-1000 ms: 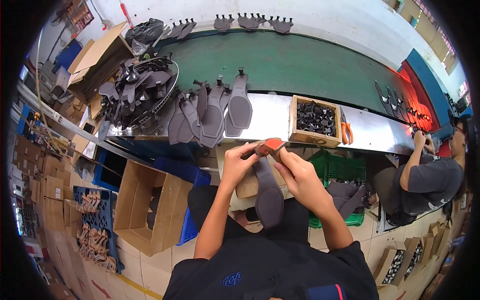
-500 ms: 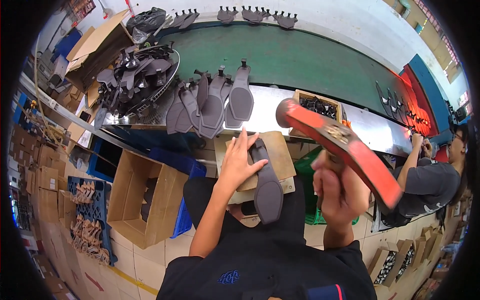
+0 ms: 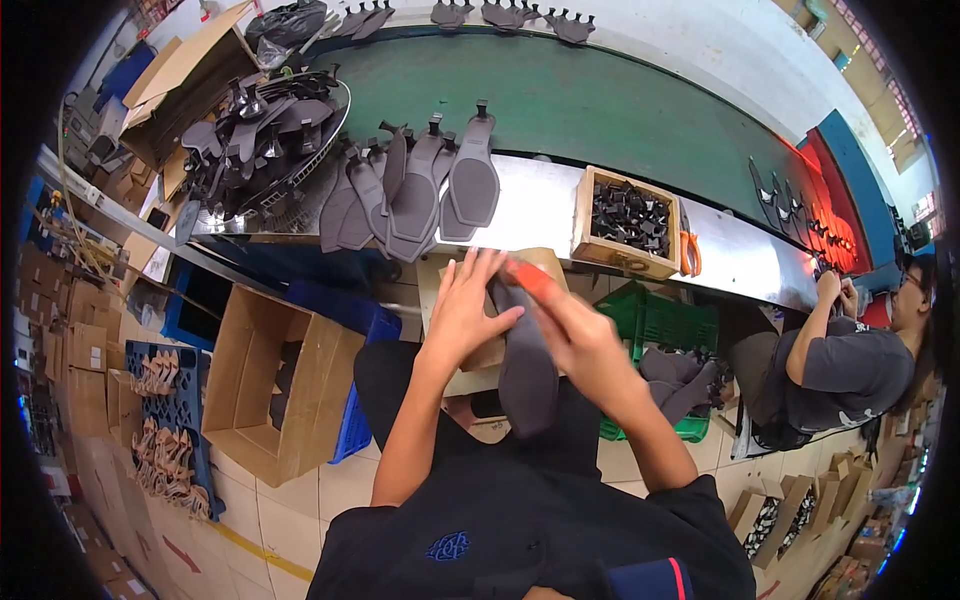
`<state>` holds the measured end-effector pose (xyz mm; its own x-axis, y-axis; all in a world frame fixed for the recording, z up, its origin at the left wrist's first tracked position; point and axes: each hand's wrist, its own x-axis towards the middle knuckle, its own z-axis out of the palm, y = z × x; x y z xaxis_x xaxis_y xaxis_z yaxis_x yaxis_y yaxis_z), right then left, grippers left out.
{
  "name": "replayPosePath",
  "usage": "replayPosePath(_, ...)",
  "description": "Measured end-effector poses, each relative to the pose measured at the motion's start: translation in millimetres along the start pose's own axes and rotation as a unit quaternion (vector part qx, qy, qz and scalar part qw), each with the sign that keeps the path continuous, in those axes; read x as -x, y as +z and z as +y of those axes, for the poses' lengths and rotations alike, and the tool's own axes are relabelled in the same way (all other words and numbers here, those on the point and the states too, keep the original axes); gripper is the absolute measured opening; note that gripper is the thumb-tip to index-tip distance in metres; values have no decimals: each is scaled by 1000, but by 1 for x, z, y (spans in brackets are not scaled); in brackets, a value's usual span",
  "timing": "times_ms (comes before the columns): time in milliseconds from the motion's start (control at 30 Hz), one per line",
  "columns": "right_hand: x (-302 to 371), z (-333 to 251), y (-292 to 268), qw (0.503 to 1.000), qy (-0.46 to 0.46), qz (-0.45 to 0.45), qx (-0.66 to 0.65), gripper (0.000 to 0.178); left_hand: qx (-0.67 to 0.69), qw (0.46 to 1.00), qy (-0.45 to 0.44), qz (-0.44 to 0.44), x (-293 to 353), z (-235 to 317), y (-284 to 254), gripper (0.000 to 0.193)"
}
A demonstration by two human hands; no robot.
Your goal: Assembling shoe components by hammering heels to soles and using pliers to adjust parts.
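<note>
Gripping one red hammer (image 3: 532,283), the right hand (image 3: 592,350) is wrapping its fingers round the tool; the forward end is showing as a blur just beside the left fingertips, and contact with the sole cannot be told.

Left hand (image 3: 460,318), one: is lying with fingers extended and thumb spread apart from them, the thumb resting across the sole.

Shoe sole, dark grey, one (image 3: 528,385): is lying lengthwise between the two hands, narrow end over a wooden board (image 3: 543,262), broad end pointing toward the wearer's body, above the lap.

Metal table (image 3: 540,215): is standing beyond the hands and bearing the following.
- Heeled soles (image 3: 415,205), dark grey, a group: are overlapping, broad ends toward the wearer.
- Wooden box (image 3: 618,255), one: is holding small black pieces (image 3: 630,215).
- Orange-handled tool (image 3: 692,255), one: is lying just beside that box, on its right.
- Heaped soles (image 3: 265,130), dark: are filling a basket at the left end.

Green belt surface (image 3: 560,110), one: is running behind the table.

Cardboard box (image 3: 322,400), one: is standing left of the wearer, against a blue crate (image 3: 352,420).

Green crate (image 3: 690,322), one: is standing on the right, holding further dark pieces (image 3: 668,372).

Co-worker (image 3: 850,360), one: is sitting at far right, both hands raised near the table edge.
</note>
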<state>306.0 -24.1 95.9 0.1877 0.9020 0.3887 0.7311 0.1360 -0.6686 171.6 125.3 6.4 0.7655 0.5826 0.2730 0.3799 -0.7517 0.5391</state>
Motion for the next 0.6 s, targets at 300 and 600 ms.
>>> replayPosePath(300,-9,-11,-20,991,-79,78,80,53,338,939,-71,4,49,49,-45,25)
replayPosePath(600,-5,-4,-3,961,-137,-174,166,47,581,792,-122,-143,100,101,-117,23)
